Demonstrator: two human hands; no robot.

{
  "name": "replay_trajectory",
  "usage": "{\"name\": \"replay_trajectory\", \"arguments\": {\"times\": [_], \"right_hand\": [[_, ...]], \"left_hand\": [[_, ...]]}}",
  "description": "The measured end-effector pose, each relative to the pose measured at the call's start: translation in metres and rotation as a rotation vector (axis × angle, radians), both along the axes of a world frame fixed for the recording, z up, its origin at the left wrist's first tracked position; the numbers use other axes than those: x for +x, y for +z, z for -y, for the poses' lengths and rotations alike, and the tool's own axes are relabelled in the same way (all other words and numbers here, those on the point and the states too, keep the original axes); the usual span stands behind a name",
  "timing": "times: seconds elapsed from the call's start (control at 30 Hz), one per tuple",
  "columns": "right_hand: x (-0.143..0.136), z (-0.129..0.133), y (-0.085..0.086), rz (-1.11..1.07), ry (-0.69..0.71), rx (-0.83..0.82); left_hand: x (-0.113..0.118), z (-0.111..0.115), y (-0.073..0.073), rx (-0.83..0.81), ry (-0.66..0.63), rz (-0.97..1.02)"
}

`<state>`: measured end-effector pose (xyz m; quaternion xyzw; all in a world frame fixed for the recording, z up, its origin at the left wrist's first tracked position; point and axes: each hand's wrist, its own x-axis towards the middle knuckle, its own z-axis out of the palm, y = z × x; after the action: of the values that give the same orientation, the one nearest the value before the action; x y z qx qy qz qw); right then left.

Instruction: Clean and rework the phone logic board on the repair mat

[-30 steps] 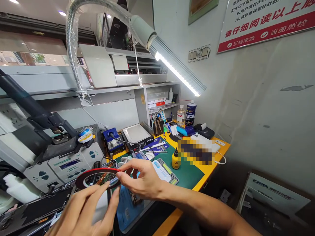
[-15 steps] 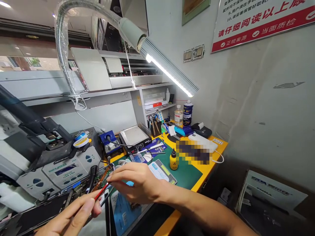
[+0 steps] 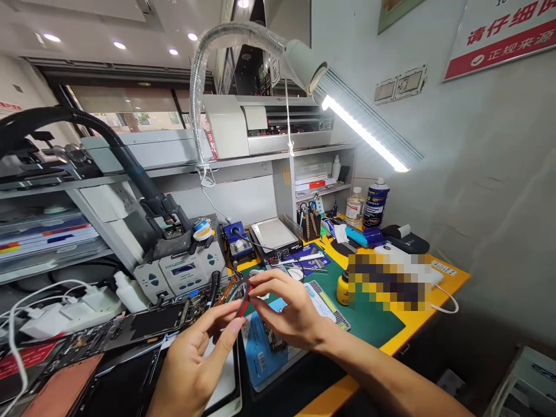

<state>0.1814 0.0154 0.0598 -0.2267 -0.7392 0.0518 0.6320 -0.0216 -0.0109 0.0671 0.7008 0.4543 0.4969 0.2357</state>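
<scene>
Between both hands is a thin, curved red-and-dark piece (image 3: 244, 303) that looks like a narrow roll of red tape. My left hand (image 3: 197, 353) pinches its lower side between thumb and fingers. At its upper edge, my right hand (image 3: 289, 310) has thumb and fingertips closed on it. Beneath the hands lies a blue printed sheet (image 3: 257, 362) with a small circuit board (image 3: 274, 340) on it, partly covered by my right hand. A silver-and-black flat device (image 3: 230, 391) shows behind my left hand.
A yellow bottle (image 3: 343, 289) stands on the green mat (image 3: 377, 327) at right. A grey soldering station (image 3: 185, 269), a blue iron stand (image 3: 238, 246) and several phone parts (image 3: 156, 324) lie to the left. A lit lamp (image 3: 365, 130) hangs overhead.
The view has swung left, showing more of the left bench. Both hands have come closer together around the red piece, which has turned more upright and shows a curved, ring-like edge.
</scene>
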Motion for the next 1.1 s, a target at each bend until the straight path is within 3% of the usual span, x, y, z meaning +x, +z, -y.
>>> {"name": "replay_trajectory", "arguments": {"times": [0.1,0.33,0.6,1.1], "right_hand": [[-0.0013,0.0014,-0.0003,-0.034,-0.006,-0.022],[-0.0033,0.0035,0.0004,0.026,-0.021,0.024],[-0.0027,0.0033,-0.0005,0.025,0.025,0.015],[-0.0033,0.0084,0.0023,-0.019,0.041,-0.167]], "left_hand": [[0.0017,0.0008,-0.0033,-0.030,-0.044,0.019],[-0.0023,-0.0062,-0.0020,0.214,-0.042,-0.133],[0.0016,-0.0045,-0.0033,0.306,-0.011,-0.161],[0.0046,-0.0024,-0.0007,0.452,-0.020,-0.218]]}}
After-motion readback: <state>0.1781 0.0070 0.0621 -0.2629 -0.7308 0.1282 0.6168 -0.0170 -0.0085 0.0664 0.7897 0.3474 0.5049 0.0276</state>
